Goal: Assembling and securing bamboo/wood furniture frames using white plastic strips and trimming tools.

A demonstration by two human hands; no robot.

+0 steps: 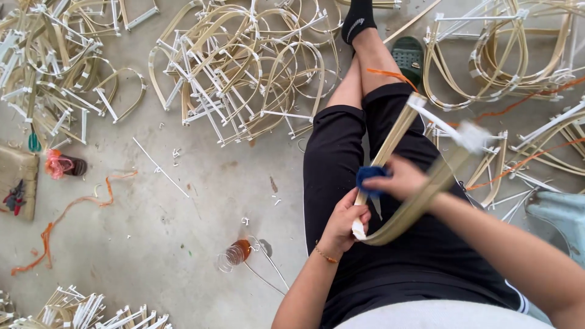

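Fingers of the left hand (pixel 345 223) pinch the bent bamboo strip (pixel 414 204) over the lap, keeping it steady; right hand (pixel 399 178) fingers press a blue cloth (pixel 369 176) onto the strip; plastic bottle (pixel 234 254) lies left of it.

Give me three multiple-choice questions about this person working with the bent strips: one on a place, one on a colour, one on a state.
1. Where does the small plastic bottle lie?
A. On the floor beside the left hand
B. On the person's lap
C. On the strip pile

2. What colour is the thing in the right hand?
A. Red
B. Blue
C. Yellow

3. How is the bent strip frame held?
A. Lying loose on the floor
B. Hanging from a hook
C. Gripped by both hands over the lap

Answers: 1 A, it lies on concrete by the left hand. 2 B, a blue handle shows. 3 C, both hands close on it.
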